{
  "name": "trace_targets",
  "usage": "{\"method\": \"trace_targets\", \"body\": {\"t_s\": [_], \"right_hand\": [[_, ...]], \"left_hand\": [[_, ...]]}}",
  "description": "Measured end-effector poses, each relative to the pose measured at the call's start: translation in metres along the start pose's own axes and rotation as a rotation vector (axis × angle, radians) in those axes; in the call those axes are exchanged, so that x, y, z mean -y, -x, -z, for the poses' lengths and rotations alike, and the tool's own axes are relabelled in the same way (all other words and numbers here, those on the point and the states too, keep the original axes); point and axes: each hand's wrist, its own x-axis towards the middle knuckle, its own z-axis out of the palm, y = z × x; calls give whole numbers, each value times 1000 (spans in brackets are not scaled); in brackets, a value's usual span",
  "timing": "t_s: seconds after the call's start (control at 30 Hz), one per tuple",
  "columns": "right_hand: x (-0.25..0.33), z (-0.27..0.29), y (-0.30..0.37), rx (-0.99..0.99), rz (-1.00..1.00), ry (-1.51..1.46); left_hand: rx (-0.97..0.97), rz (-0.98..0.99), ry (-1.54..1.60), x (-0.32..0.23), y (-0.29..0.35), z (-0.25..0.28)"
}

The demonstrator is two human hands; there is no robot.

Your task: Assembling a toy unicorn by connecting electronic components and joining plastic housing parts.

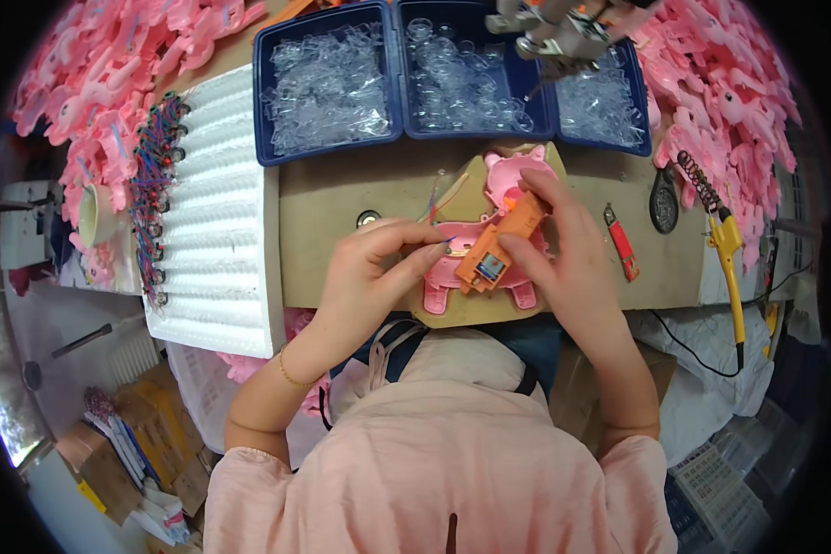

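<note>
My right hand grips an orange plastic housing, tilted, with a small dark square part at its lower end. To its left, my left hand pinches a thin blue wire between thumb and forefinger. Beneath the housing lies a pink animal-shaped plastic shell, open side up, on a tan board. My hands and the housing cover parts of it. Thin red and blue wires stick up beyond my left fingertips. A small round part sits behind my left hand.
Dark blue bins of clear plastic pieces stand at the back, below a metal fixture. Left is a white ridged tray edged with wired parts. Right are a red cutter, a yellow soldering iron and pink shells.
</note>
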Motion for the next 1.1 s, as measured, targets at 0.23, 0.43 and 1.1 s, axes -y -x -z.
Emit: {"method": "trace_targets", "body": {"t_s": [0.23,0.43,1.1], "right_hand": [[7,11,13,-187,116,245],[-19,51,96,-261,-510,-260],[-82,138,123,-914,-282,-58]], "left_hand": [[16,-153,-79,1,-3,-1],[-26,-273,-311,3,10,7],[-162,-404,-416,25,29,-32]]}}
